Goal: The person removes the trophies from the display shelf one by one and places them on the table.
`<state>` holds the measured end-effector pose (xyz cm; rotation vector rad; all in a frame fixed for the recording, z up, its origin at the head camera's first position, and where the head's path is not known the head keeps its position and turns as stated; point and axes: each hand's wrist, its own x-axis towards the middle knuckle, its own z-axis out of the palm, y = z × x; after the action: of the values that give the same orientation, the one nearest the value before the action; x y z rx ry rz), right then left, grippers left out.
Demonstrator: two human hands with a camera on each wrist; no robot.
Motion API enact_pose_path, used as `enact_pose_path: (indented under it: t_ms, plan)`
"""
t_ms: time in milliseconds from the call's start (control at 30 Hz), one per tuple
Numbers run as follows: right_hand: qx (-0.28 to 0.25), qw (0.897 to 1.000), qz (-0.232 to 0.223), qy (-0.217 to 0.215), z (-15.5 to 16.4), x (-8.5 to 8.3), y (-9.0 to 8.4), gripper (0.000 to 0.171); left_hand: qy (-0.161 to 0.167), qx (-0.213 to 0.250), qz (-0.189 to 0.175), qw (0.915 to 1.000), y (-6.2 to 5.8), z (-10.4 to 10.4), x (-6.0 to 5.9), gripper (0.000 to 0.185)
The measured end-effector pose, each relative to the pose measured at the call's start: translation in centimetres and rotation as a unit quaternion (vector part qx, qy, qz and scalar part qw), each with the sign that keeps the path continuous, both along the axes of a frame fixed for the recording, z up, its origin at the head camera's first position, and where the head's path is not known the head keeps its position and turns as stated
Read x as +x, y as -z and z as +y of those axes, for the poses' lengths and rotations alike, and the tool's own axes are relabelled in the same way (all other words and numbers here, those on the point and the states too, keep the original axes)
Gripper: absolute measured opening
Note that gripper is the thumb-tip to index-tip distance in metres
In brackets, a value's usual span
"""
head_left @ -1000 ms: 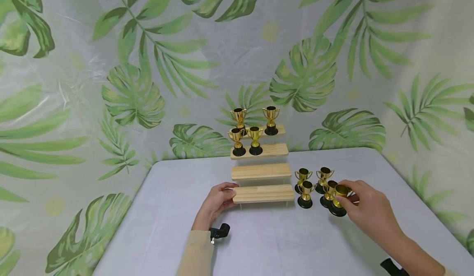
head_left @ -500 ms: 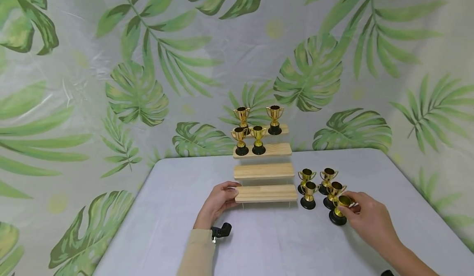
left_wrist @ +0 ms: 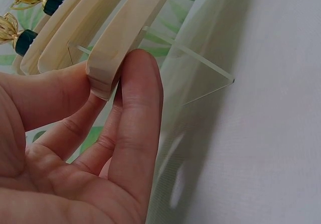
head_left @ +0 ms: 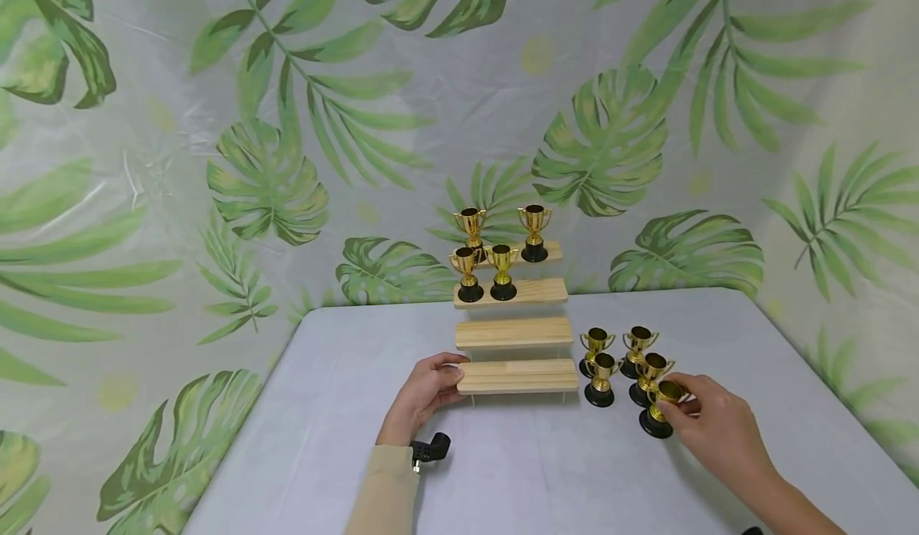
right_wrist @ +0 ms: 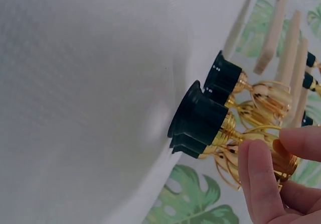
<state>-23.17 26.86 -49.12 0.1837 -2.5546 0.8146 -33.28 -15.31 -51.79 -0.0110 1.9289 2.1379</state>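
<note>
Left hand (head_left: 424,392) pinches the end of the bottom step (head_left: 514,376) of the rack. Right hand (head_left: 714,426) grasps a trophy (head_left: 659,413) standing on the table (head_left: 546,471). Four trophies already fill the upper steps; five remain, judging by this.

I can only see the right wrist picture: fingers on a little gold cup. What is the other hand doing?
Observer: The left hand grips the end of the stand's bottom step.
Visitor: How many cups are off the stand?
Observer: Five: the cup that the right hand pinches, and four others clustered beside it.
Visitor: Any on the stand?
Observer: Four trophies, two on each of the top two steps; the lower two steps bear none.
</note>
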Motion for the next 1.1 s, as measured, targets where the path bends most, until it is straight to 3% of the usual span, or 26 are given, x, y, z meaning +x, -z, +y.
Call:
enact_pose_path:
  t_ms: [367, 833, 1100]
  plan:
    - [0.042, 0.999, 0.003, -0.016, 0.3, 0.5, -0.6, 0.037, 0.005, 0.002, 0.004, 1.0, 0.0, 0.1, 0.0, 0.034]
    - [0.055, 0.998, 0.026, -0.028, 0.3, 0.3, -0.7, 0.041, -0.003, 0.012, 0.007, 0.9999, 0.0, -0.1, -0.1, 0.032]
    - [0.085, 0.995, -0.04, -0.037, 0.9, 0.6, -1.6, 0.061, 0.0, 0.003, 0.008, 1.0, 0.1, 0.1, 0.0, 0.032]
